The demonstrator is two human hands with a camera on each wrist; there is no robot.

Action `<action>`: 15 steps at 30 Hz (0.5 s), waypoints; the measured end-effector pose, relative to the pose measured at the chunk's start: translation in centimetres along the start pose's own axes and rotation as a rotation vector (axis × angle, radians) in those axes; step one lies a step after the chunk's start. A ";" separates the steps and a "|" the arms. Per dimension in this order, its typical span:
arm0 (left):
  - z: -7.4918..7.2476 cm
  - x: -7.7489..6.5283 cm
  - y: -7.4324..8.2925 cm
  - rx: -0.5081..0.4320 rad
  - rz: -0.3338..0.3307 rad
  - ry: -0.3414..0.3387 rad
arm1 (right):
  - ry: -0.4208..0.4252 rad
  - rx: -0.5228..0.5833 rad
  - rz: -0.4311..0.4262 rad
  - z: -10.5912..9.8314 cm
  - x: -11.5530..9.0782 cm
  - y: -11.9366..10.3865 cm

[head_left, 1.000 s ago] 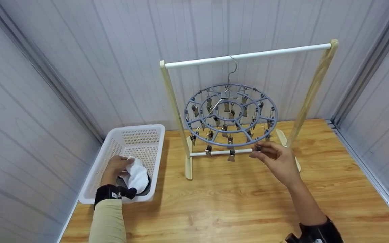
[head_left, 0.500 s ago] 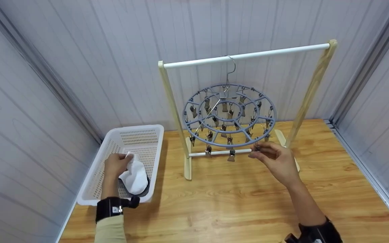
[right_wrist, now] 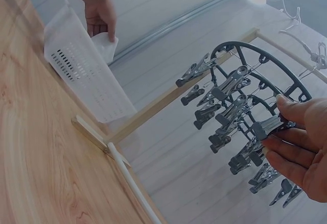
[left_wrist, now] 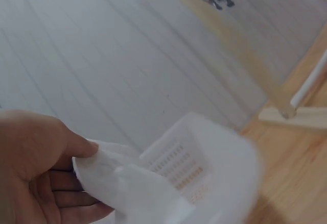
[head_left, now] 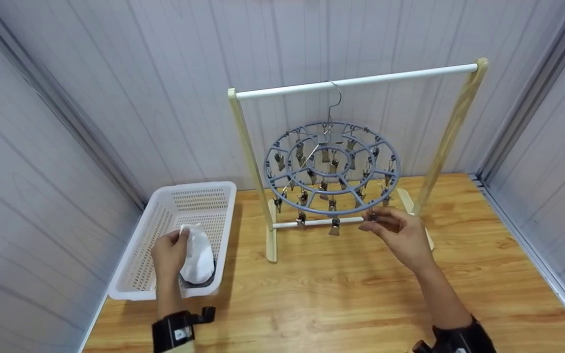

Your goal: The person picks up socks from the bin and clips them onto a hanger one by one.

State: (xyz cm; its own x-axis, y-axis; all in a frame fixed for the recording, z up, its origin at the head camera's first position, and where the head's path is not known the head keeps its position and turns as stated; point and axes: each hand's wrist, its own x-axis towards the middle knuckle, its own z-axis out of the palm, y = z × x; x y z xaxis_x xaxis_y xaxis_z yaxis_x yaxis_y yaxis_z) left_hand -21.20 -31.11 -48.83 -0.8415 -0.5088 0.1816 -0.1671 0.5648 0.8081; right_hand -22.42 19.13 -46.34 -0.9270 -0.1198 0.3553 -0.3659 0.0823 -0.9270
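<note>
My left hand pinches the top end of a white sock between thumb and fingers, over the white basket. The sock's rounded end hangs down inside the basket. Loose white fabric spreads from the fingertips in the left wrist view. My right hand pinches a metal clip at the front right of a round grey-blue clip hanger. The clip stays attached to the ring, and several similar clips dangle around it.
A wooden stand with a white top rod carries the hanger by its hook. Its lower rod runs close behind the front clips. Dark fabric lies in the basket under the sock. Panelled walls enclose the wooden table.
My left hand has lifted the sock's end and drawn back toward me, pulling the sock straighter over the dark fabric. The right hand keeps its hold on the clip.
</note>
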 end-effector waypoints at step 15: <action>3.0 -3.8 3.2 -0.143 0.081 0.213 | 0.001 -0.001 -0.009 0.0 0.2 0.1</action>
State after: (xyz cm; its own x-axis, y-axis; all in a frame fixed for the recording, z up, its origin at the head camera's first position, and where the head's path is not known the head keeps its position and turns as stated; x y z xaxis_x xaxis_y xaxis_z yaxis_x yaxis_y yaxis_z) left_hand -20.07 -25.41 -48.61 -0.7198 -0.5991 0.3506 -0.0166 0.5198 0.8541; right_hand -22.63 19.08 -46.37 -0.9239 -0.1193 0.3637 -0.3742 0.0822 -0.9237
